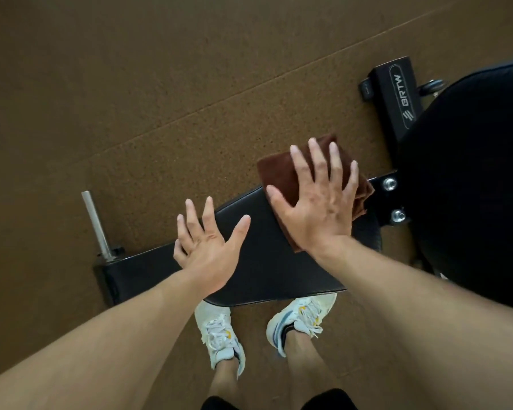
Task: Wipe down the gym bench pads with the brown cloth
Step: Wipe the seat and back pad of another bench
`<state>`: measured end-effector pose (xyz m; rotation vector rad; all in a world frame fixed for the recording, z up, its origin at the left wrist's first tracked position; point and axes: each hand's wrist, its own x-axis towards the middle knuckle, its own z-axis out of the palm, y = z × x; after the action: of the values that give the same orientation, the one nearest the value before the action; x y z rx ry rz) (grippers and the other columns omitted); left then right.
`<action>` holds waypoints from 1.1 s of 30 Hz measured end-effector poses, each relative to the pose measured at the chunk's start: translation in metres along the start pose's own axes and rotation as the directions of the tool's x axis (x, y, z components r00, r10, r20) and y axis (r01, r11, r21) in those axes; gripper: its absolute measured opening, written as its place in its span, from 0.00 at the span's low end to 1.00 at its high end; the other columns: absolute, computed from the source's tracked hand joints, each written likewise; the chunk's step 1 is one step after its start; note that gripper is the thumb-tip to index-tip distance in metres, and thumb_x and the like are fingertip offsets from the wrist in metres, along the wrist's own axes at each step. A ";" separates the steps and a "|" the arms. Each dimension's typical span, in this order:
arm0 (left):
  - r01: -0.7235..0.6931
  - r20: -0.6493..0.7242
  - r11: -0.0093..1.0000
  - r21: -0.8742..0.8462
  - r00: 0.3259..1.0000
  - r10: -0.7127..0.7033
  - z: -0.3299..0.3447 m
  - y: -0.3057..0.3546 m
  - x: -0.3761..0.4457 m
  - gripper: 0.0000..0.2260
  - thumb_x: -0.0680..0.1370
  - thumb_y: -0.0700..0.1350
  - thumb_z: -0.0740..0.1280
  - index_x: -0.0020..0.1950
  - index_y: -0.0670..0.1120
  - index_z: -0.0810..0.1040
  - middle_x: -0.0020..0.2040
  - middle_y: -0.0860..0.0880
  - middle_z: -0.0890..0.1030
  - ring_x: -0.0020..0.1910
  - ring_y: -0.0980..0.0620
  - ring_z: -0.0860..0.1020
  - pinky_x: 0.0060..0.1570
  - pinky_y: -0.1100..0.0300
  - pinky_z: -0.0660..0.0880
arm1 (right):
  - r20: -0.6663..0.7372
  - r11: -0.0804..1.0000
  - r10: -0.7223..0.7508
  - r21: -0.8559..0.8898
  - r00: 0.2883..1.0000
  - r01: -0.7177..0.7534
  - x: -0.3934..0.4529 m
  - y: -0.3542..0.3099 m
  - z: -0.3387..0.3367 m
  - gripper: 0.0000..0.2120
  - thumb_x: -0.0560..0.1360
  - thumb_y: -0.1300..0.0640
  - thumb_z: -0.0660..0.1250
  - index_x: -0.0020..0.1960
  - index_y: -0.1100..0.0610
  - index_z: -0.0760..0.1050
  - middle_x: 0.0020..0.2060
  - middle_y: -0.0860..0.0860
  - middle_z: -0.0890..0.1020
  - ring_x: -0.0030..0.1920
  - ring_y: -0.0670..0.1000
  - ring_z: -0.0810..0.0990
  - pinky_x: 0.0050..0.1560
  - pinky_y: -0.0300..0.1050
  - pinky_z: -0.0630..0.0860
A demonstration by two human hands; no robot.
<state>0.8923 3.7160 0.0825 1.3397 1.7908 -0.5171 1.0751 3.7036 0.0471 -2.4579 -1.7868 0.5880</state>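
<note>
Brown cloth (282, 176) under flat right hand (317, 202) on seat pad (264, 261) — left hand (208, 247) flat, empty.

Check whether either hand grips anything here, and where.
Neither. The right hand presses flat, fingers spread, on the brown cloth; the left hand rests open on the seat pad.

The floor (131, 99) is brown and speckled. Two white shoes (219, 335) stand on it. A silver metal post (97, 223) sticks out at the left. Two shiny bolts (390, 183) sit on a black bracket (379, 184).
</note>
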 end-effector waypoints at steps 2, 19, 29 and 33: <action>-0.011 0.002 0.999 -0.035 1.000 0.012 -0.002 0.000 -0.001 0.44 0.69 0.77 0.41 0.82 0.61 0.38 0.81 0.56 0.30 0.81 0.51 0.32 0.78 0.42 0.39 | -0.048 0.977 -0.214 0.016 0.976 0.215 -0.051 0.003 0.013 0.38 0.79 0.32 0.61 0.83 0.48 0.62 0.84 0.52 0.60 0.84 0.60 0.54 0.80 0.72 0.51; -0.136 0.172 0.962 -0.237 0.969 0.180 -0.028 -0.013 -0.004 0.40 0.73 0.76 0.39 0.83 0.61 0.43 0.84 0.54 0.37 0.82 0.49 0.35 0.79 0.40 0.38 | -0.109 0.797 0.597 0.192 0.795 -0.572 -0.062 -0.035 0.025 0.34 0.81 0.34 0.52 0.85 0.43 0.53 0.86 0.46 0.52 0.85 0.55 0.48 0.82 0.64 0.47; -0.187 0.118 0.806 -0.562 0.946 0.302 -0.058 -0.127 -0.027 0.30 0.83 0.66 0.49 0.83 0.57 0.53 0.84 0.55 0.55 0.82 0.55 0.50 0.81 0.49 0.46 | 0.155 0.827 -0.528 -0.129 0.835 0.547 -0.083 -0.100 0.035 0.30 0.82 0.34 0.56 0.82 0.42 0.61 0.83 0.49 0.62 0.84 0.57 0.56 0.81 0.66 0.52; -0.345 0.095 0.851 -0.396 0.906 0.412 -0.045 -0.127 -0.028 0.31 0.84 0.61 0.56 0.84 0.59 0.47 0.84 0.59 0.46 0.81 0.60 0.41 0.79 0.52 0.43 | 0.174 0.960 -0.234 -0.116 0.957 0.256 -0.020 -0.047 0.004 0.32 0.82 0.29 0.49 0.83 0.38 0.55 0.85 0.46 0.57 0.85 0.52 0.50 0.84 0.58 0.44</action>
<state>0.7610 3.6885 0.1128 1.2878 1.3427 -0.0666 1.0254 3.6999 0.0606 -2.2722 -2.2222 0.6773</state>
